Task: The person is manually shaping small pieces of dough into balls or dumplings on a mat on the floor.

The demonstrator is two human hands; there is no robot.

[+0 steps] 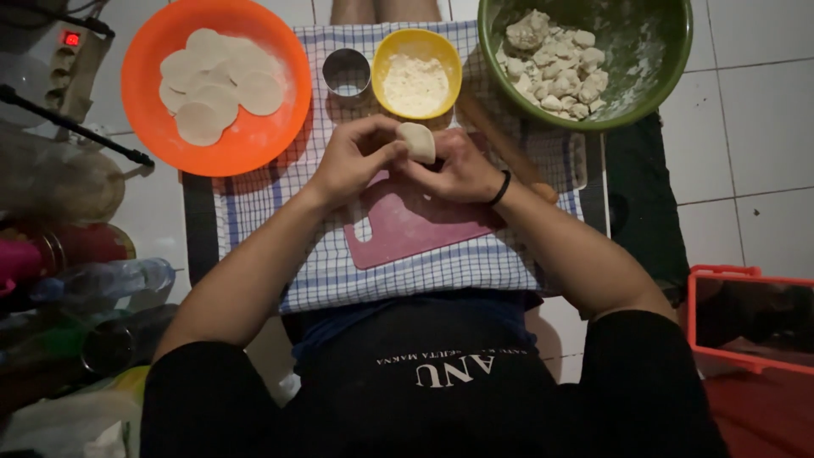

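your left hand and right hand meet over the pink cutting board, and both pinch one small piece of dough between thumbs and fingertips, holding it just above the board's far edge. it looks soft, light and easily dented, probably a little tacky, so hold it by its edges with gentle finger pressure rather than squeezing its middle; it will likely take whatever shape your fingers give it. a black band sits on your right wrist.

the board lies on a blue-checked cloth spread over the tiled floor. just beyond your hands stands one yellow bowl with white flour in it, and beside it, to the left, one small round metal cutter. a wooden rolling pin lies angled behind your right hand, partly hidden.

further left is one orange plate holding flat dough rounds; they overlap, so i count roughly seven or eight and cannot be surer. to the right, one green bowl holds a heap of small dough lumps, too many and too piled to count.
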